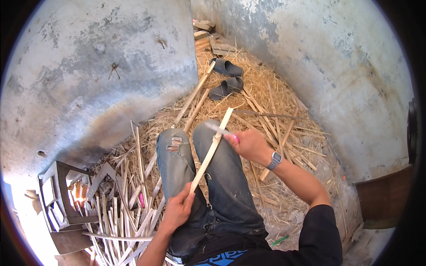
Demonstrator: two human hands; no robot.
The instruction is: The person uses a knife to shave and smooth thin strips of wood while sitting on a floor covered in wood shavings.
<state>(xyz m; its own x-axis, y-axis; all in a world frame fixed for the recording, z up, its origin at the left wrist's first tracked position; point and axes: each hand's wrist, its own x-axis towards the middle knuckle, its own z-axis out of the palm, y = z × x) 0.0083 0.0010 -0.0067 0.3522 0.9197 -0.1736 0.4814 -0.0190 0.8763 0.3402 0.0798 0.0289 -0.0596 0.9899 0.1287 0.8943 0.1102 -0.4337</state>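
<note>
My left hand (178, 206) is closed round the lower end of a pale wooden strip (207, 160). The strip slants up and away over my right thigh, its far end beyond my knee. In my right hand (251, 145) is a knife with a pink handle (235, 138). Its blade (216, 128), smeared by motion, lies across the upper part of the strip. A small raised curl of wood shows on the strip just below the blade.
Many split wooden sticks (116, 221) lie heaped at my left beside a dark metal frame (66, 219). Straw and shavings (262, 80) cover the ground ahead, with two dark slippers (227, 88) on them. Weathered walls (328, 66) close in on both sides. A green object (280, 240) lies at lower right.
</note>
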